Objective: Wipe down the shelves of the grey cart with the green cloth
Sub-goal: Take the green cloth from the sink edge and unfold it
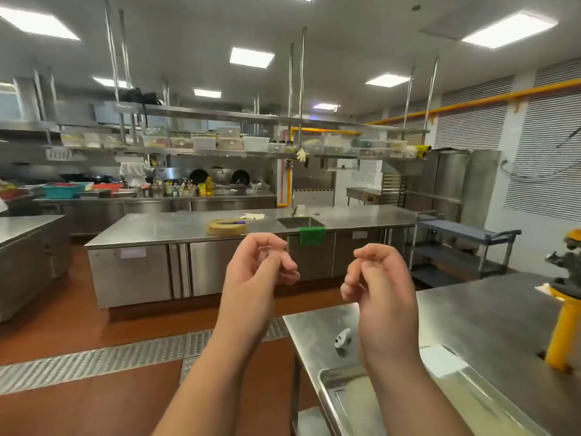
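Nothing started yet, this is the pre-fetch step. Both hands are raised in front of the person, empty: left hand (262, 262) has fingers loosely curled with nothing in them, right hand (377, 278) the same, relaxed curl, holding nothing. The green cloth (312, 236) is draped over the front edge of the long steel bench (157, 229), right at the lip of the small sink (300, 222) set into that bench, well beyond the hands. The grey cart (465, 247) stands off the right end of that bench, against the wall side; three shelves visible, the top one looks bare, and the lower ones are in shadow (can't tell if anything sits on them). Also on the bench, left of the sink: a roll of tape (227, 227) with a pen lying across it, and a pale glove-like thing behind it. Judgement: no shelf wiped, task at zero. Next move calls for walking across the floor to the bench, taking the cloth off the edge by the sink with one hand, then going right of the bench to the cart and starting on the top shelf. The cloth hangs half off the edge, so a simple pinch should lift it.
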A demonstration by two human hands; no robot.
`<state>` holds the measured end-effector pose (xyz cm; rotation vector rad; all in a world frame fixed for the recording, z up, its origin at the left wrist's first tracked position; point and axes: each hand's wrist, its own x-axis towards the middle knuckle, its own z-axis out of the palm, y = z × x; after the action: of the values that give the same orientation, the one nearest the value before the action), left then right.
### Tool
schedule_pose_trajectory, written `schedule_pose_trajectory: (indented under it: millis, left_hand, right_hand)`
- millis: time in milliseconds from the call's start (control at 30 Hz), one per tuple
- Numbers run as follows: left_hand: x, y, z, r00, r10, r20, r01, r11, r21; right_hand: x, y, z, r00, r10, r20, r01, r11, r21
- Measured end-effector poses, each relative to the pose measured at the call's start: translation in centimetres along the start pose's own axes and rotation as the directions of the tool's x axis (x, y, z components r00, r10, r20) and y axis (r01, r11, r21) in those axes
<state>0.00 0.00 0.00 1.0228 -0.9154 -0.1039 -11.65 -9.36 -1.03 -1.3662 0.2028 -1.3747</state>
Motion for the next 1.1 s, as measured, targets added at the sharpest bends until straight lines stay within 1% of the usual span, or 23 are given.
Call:
schedule_pose_trajectory:
  millis: [100, 267, 533, 667, 833, 1000, 1100]
  left_hand:
    - [3.1, -1.7, -4.3, 0.999, 0.019, -0.034, -0.018, 1.000, 0.013]
    - [8.1, -4.8, -11.1, 0.999, -0.010, -0.042, 0.012, 0.999, 0.039]
    - [16.8, -12.3, -17.3, 0.995, -0.034, -0.091, 0.040, 0.997, 0.070]
    - [23.1, -17.7, -18.9, 0.994, -0.033, -0.102, 0.041, 0.996, 0.081]
    - [33.2, -25.0, -19.3, 0.993, -0.036, -0.108, 0.046, 0.995, 0.091]
    - [43.2, -31.5, -21.2, 0.990, -0.007, -0.142, 0.024, 0.993, 0.118]
    - [48.0, -35.3, -23.4, 0.983, -0.012, -0.183, 0.038, 0.990, 0.138]
  right_hand:
    - [1.4, 3.2, 3.7, 0.999, -0.030, 0.015, 0.030, 0.999, -0.014]
    - [3.9, 9.0, 10.1, 0.998, -0.021, 0.051, 0.021, 1.000, -0.003]
    - [11.8, 19.2, 16.7, 0.995, -0.013, 0.097, 0.005, 0.997, 0.080]
    - [17.7, 25.0, 18.5, 0.994, -0.023, 0.108, 0.016, 0.998, 0.067]
    - [28.0, 33.3, 20.5, 0.998, 0.002, 0.065, -0.008, 0.996, 0.093]
    - [37.8, 40.9, 24.1, 0.994, 0.023, 0.110, -0.038, 0.991, 0.132]
    - [42.0, 45.3, 26.6, 0.990, 0.026, 0.142, -0.045, 0.990, 0.136]
